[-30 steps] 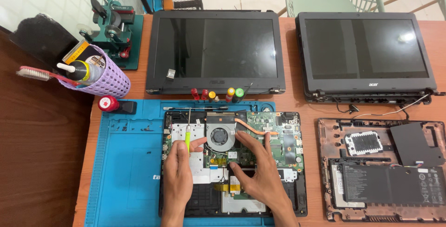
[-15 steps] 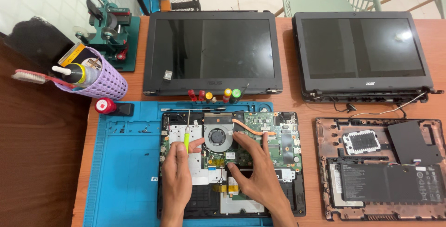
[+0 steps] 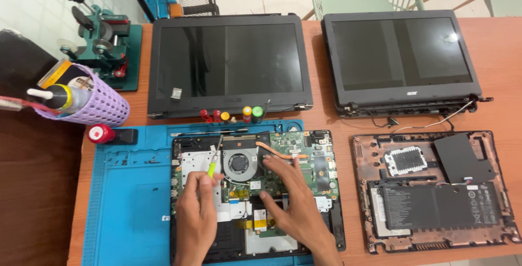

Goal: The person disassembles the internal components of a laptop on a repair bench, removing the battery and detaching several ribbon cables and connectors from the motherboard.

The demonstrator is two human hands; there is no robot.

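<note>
An opened laptop base (image 3: 321, 190) lies on a blue work mat (image 3: 130, 200), its green circuit board, round cooling fan (image 3: 238, 164) and copper heat pipe exposed. My left hand (image 3: 197, 211) holds a small screwdriver with a yellow-green handle (image 3: 213, 164), its tip pointing up just left of the fan. My right hand (image 3: 291, 198) rests with fingers spread on the board, right of the fan and below the heat pipe. Nothing is held in the right hand.
Two detached laptop screens (image 3: 228, 62) (image 3: 402, 54) lie at the back of the wooden table. A second opened base with a battery (image 3: 435, 200) sits at the right. A purple tool basket (image 3: 92, 103), a green vise (image 3: 100, 43) and several coloured screwdriver handles (image 3: 231, 115) stand at the left and centre.
Both hands stay on the opened base in nearly the same places. The view has shifted slightly as my head moved.
</note>
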